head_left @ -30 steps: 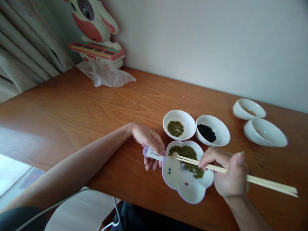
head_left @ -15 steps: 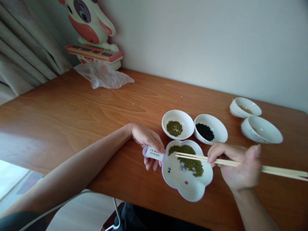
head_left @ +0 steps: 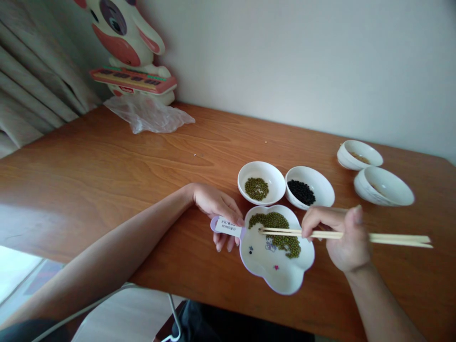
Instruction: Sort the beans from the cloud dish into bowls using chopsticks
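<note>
My left hand [head_left: 219, 206] grips the labelled handle of a white, purple-rimmed, cloud-shaped plate [head_left: 285, 280]. Small green beans [head_left: 290, 244] lie in a curved patch across its upper half, and one dark bean [head_left: 250, 252] sits apart at lower left. Between the fingers of my right hand [head_left: 342, 232] is a pair of wooden chopsticks [head_left: 395, 238]. Their tips are over the plate at the left side of the beans, close together; whether they pinch a bean is too small to tell.
Just behind the plate stand a bowl of green beans [head_left: 245, 185] and a bowl of black beans [head_left: 326, 185]. Two more white bowls [head_left: 401, 192] are at the right. A plastic bag [head_left: 153, 116] lies before a cow-shaped toy keyboard [head_left: 135, 80] at the back left.
My right hand has turned slightly, bringing the chopsticks closer to level, their far ends shifting left and up. The left hand still holds the plate in place.
</note>
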Demonstrator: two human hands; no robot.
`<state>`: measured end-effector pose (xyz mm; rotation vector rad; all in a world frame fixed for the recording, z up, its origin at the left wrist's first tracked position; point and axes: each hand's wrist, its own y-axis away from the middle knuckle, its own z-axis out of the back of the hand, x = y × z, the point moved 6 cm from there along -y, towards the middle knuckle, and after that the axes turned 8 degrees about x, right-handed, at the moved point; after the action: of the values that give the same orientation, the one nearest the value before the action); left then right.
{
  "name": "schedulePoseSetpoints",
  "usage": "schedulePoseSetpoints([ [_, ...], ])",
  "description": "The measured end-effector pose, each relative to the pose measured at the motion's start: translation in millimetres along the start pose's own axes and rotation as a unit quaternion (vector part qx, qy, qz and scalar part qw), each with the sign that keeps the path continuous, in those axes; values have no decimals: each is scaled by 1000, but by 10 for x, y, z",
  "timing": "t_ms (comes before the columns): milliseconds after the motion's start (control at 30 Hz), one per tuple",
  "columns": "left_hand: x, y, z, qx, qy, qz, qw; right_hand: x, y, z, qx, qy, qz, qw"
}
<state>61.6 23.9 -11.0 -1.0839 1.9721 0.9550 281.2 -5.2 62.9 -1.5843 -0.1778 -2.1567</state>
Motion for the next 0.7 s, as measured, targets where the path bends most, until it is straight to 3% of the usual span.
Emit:
schedulePoseSetpoints([
  [700,-31,-2,-15,11,-24,-16,1000,-52,33,-4,-1,-1,31,1000],
])
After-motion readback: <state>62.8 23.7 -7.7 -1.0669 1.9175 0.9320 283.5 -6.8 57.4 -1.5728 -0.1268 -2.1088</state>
